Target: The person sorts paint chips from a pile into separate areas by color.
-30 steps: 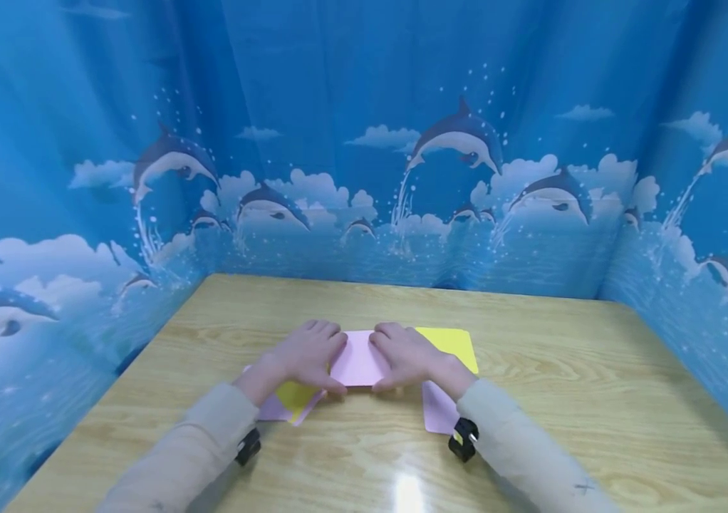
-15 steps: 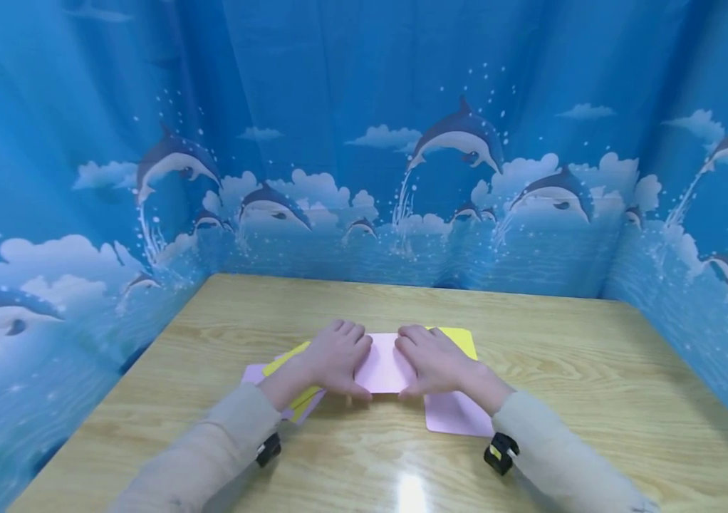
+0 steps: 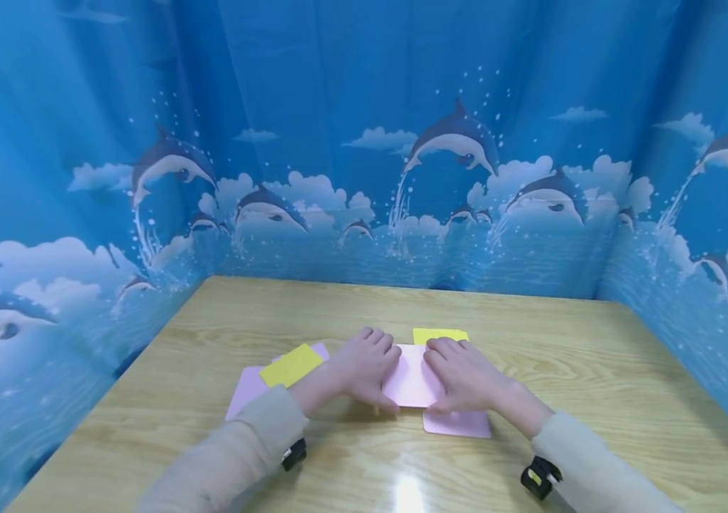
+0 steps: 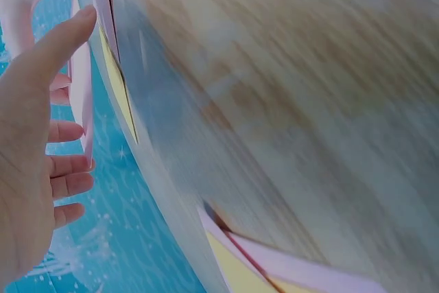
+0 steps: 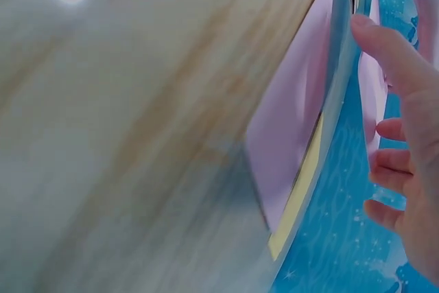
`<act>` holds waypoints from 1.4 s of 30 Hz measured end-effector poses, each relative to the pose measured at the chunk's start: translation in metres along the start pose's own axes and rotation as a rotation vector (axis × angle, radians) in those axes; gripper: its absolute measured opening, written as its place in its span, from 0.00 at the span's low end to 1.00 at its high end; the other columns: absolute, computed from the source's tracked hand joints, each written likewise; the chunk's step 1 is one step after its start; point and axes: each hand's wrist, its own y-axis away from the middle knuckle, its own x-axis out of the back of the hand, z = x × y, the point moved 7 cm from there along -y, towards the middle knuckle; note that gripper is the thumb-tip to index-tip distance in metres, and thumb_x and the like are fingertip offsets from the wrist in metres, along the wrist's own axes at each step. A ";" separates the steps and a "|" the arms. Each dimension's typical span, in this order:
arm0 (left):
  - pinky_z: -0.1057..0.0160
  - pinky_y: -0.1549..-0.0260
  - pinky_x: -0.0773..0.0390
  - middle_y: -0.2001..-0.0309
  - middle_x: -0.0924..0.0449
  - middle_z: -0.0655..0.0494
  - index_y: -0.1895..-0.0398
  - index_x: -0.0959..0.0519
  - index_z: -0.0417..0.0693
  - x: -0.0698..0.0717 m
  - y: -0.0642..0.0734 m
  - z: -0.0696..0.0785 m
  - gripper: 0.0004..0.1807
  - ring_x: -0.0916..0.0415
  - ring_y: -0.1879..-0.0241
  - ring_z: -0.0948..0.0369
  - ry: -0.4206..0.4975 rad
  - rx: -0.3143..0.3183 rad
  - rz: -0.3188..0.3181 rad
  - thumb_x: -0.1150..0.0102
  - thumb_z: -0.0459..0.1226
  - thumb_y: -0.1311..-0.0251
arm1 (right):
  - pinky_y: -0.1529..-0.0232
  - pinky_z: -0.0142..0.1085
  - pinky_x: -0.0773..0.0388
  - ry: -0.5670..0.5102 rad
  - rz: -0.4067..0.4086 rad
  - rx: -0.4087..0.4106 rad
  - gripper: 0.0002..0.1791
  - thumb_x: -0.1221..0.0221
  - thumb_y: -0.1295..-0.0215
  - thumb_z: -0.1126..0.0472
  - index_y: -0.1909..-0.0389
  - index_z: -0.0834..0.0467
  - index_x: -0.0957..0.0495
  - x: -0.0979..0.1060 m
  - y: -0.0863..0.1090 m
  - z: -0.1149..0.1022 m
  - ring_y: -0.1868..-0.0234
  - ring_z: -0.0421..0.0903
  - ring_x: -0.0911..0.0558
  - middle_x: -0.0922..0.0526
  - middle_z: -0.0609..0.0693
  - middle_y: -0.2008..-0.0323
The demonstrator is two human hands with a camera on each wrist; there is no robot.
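My two hands hold a light pink card [image 3: 412, 375] between them, one at each end. On its left end my left hand [image 3: 367, 367] grips it, thumb on the near edge and fingers over the far one. The right hand [image 3: 466, 377] grips the right end in the same way. In both wrist views the pink card shows edge-on, clear of the tabletop. Under and around my right hand lie a yellow card [image 3: 437, 335] and a lilac card [image 3: 456, 425], partly hidden by the hand and the held card.
Left of my left hand, a yellow card [image 3: 291, 365] overlaps lilac cards [image 3: 247, 388] on the wooden table [image 3: 563, 356]. A blue dolphin curtain [image 3: 338, 85] stands along the back and both sides. A black wrist device [image 3: 540, 477] sits at the right sleeve.
Both hands have moved to the right and slightly nearer with the pink card. The left cards have come into fuller view, while the held card has come over the right ones.
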 end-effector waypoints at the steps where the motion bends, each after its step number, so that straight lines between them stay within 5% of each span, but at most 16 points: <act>1: 0.60 0.54 0.35 0.58 0.32 0.55 0.53 0.30 0.50 0.000 -0.002 0.002 0.48 0.36 0.58 0.58 -0.005 -0.004 -0.004 0.60 0.79 0.62 | 0.49 0.51 0.31 -0.003 0.000 -0.002 0.45 0.37 0.59 0.33 0.47 0.63 0.30 -0.001 0.003 0.001 0.44 0.56 0.32 0.31 0.59 0.45; 12: 0.61 0.49 0.34 0.53 0.28 0.55 0.48 0.29 0.49 0.005 -0.021 0.025 0.49 0.34 0.53 0.60 0.049 -0.034 -0.039 0.62 0.78 0.58 | 0.42 0.54 0.38 -0.156 -0.028 -0.047 0.42 0.36 0.57 0.35 0.46 0.61 0.30 -0.002 0.034 0.013 0.42 0.59 0.34 0.33 0.62 0.43; 25: 0.62 0.52 0.33 0.57 0.28 0.58 0.48 0.29 0.53 0.004 -0.039 0.049 0.47 0.34 0.57 0.62 0.116 -0.052 -0.089 0.60 0.78 0.59 | 0.45 0.53 0.34 -0.260 -0.085 -0.084 0.43 0.35 0.57 0.35 0.45 0.58 0.31 -0.007 0.061 0.026 0.42 0.57 0.34 0.33 0.60 0.43; 42: 0.65 0.58 0.32 0.59 0.28 0.60 0.50 0.29 0.53 -0.008 -0.042 0.061 0.46 0.34 0.60 0.64 0.149 -0.062 -0.174 0.62 0.78 0.59 | 0.48 0.56 0.32 -0.276 -0.119 -0.063 0.44 0.36 0.58 0.33 0.46 0.60 0.28 -0.017 0.066 0.026 0.45 0.58 0.30 0.29 0.59 0.46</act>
